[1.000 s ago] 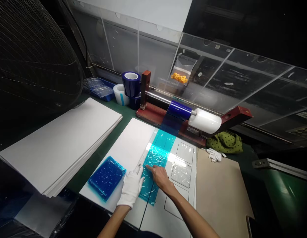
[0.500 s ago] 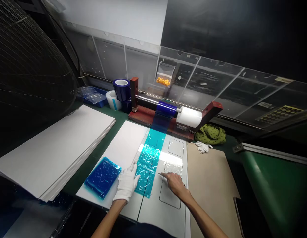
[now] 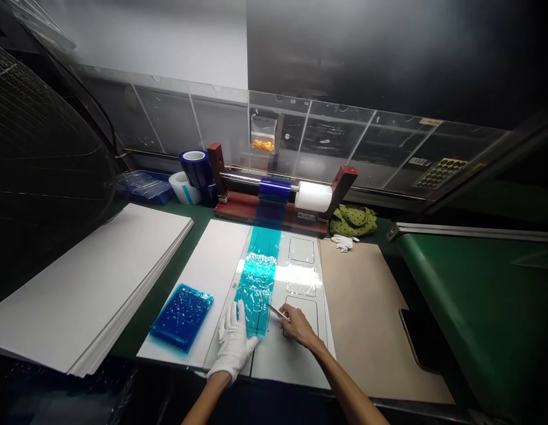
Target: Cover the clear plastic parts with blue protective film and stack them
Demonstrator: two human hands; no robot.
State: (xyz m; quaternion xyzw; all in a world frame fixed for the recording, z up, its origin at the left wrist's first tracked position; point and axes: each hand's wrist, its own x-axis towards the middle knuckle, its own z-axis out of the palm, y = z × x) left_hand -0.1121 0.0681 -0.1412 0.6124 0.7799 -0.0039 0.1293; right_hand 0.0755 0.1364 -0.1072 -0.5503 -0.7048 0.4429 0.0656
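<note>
A strip of wrinkled teal film runs from a dark blue film roll down over a white board with rectangular outlines. My left hand, in a white glove, lies flat against the strip's lower left edge and holds nothing. My right hand is bare and pinches a slim metal craft knife, its tip close to the strip's right edge. A separate, cut piece of blue film lies on a white sheet to the left.
The roll sits on a red wooden stand beside a white roller. A white sheet stack lies left, a tan board right. Tape rolls, a green bag, white gloves and a phone surround them.
The view has drawn back and tilted upward. My right hand has returned leftward toward the strip with the knife, while my left hand stays near the strip's lower edge.
</note>
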